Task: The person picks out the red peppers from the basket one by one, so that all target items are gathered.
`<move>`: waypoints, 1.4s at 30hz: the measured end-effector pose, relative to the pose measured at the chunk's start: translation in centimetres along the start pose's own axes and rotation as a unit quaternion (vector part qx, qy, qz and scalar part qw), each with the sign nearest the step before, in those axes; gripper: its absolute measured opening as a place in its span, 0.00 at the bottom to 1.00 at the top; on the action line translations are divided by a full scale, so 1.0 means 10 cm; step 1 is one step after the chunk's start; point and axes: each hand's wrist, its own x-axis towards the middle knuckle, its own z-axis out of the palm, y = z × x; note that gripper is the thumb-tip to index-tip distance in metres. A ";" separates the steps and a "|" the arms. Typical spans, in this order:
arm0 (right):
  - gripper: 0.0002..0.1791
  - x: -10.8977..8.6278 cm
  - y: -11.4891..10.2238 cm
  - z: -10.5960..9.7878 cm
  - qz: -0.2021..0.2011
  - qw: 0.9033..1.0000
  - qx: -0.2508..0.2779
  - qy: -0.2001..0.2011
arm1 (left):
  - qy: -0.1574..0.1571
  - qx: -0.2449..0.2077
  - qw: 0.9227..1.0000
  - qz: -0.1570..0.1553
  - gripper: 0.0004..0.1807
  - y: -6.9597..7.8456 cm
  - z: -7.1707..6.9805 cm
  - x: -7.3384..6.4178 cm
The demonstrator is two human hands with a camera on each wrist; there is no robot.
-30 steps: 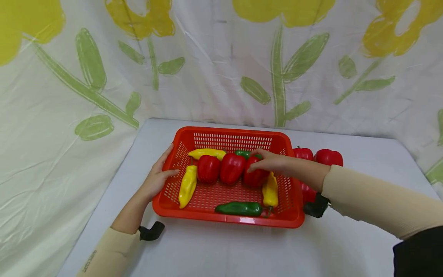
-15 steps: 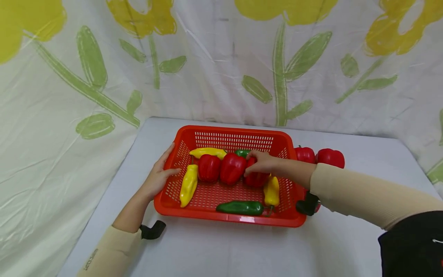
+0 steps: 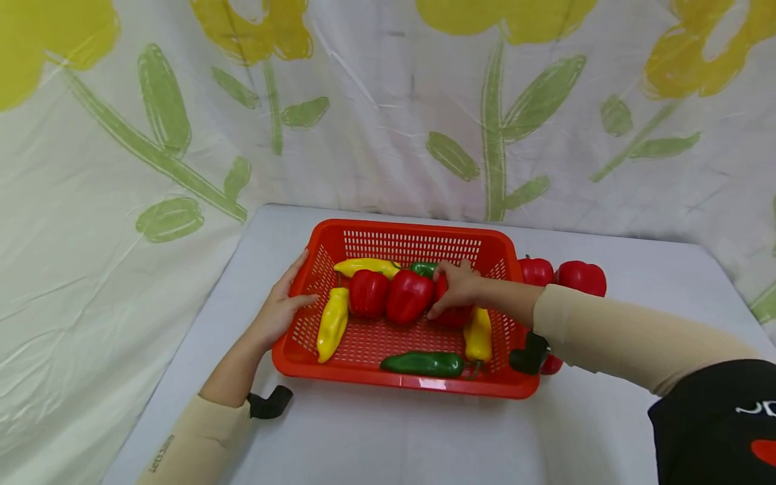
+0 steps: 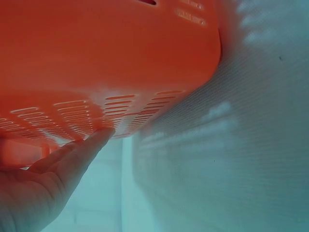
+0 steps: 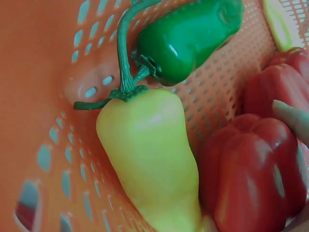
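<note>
A red plastic basket (image 3: 400,383) with slotted walls stands on the table. My left hand (image 3: 280,313) holds its left side, thumb over the rim, fingers against the outer wall (image 4: 87,159). Inside, my right hand (image 3: 461,285) grips the rightmost red bell pepper (image 3: 455,318) from above, hiding much of it. Two more red bell peppers, a middle one (image 3: 409,296) and a left one (image 3: 368,294), sit beside it. A yellow pepper (image 3: 477,337) lies just in front of the gripped one. A green pepper (image 3: 422,364) rests along the front wall.
Elsewhere in the basket are a yellow pepper (image 3: 333,325) at the left, another yellow pepper (image 3: 366,267) at the back, and a partly hidden green pepper (image 3: 423,269). Outside, right of the basket, lie red bell peppers (image 3: 580,277), some behind the right arm. A patterned curtain (image 3: 376,135) hangs behind the table.
My right hand has shifted slightly left and lower, its fingers coming round the rightmost red bell pepper; the right forearm has swung left. My left hand keeps its hold on the basket.
</note>
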 end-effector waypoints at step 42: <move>0.28 -0.15 -0.05 -0.19 -0.030 0.998 0.048 0.032 | 0.013 0.021 1.000 0.007 0.42 0.00 0.01 -0.01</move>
